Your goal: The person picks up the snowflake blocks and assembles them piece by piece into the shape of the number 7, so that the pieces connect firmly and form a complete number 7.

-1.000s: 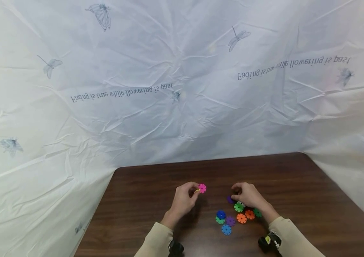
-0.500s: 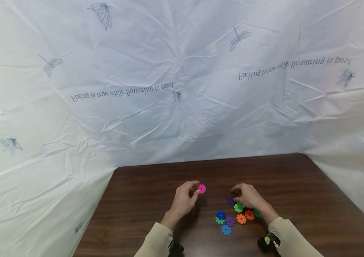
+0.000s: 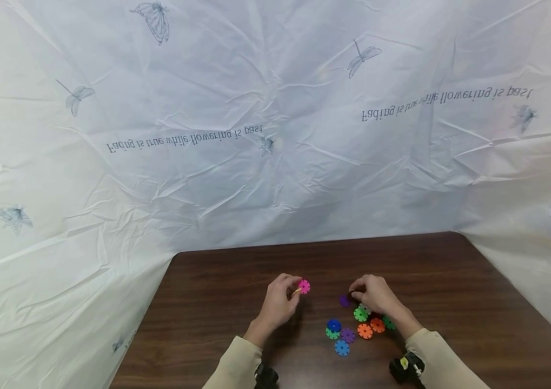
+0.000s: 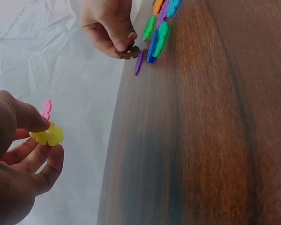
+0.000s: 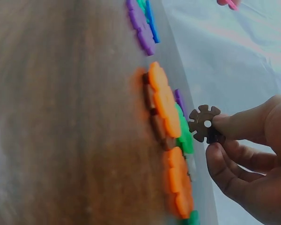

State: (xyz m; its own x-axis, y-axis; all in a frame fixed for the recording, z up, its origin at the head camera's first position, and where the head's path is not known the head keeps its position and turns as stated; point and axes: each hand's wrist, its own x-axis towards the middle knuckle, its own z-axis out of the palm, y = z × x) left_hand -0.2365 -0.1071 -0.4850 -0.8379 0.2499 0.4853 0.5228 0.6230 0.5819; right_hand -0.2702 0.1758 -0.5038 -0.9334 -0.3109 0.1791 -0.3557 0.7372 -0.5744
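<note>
My left hand [image 3: 277,301] pinches a yellow notched disc [image 4: 50,135] between thumb and fingers. A pink notched disc [image 3: 305,286] stands at an angle against the yellow one and looks joined to it. On the other side, my right hand [image 3: 376,294] pinches a brown notched disc [image 5: 203,123] with a central hole, held up off the table. Something dark shows at its lower edge, too shaded to tell. Just left of the right fingertips lies a purple disc [image 3: 344,301]. A green disc [image 3: 360,314] overlaps a whitish one [image 3: 365,308] below that hand.
More notched discs lie on the brown wooden table [image 3: 207,324]: two orange [image 3: 365,331], another green [image 3: 389,322], a dark blue [image 3: 334,325] on a green, a second purple [image 3: 348,335] and a light blue [image 3: 342,348]. White printed sheeting [image 3: 275,189] hangs behind the table.
My right hand has risen slightly from the pile, and the purple disc beside it lies a little further left. The whitish disc shows again after being covered. My left hand is nearly still.
</note>
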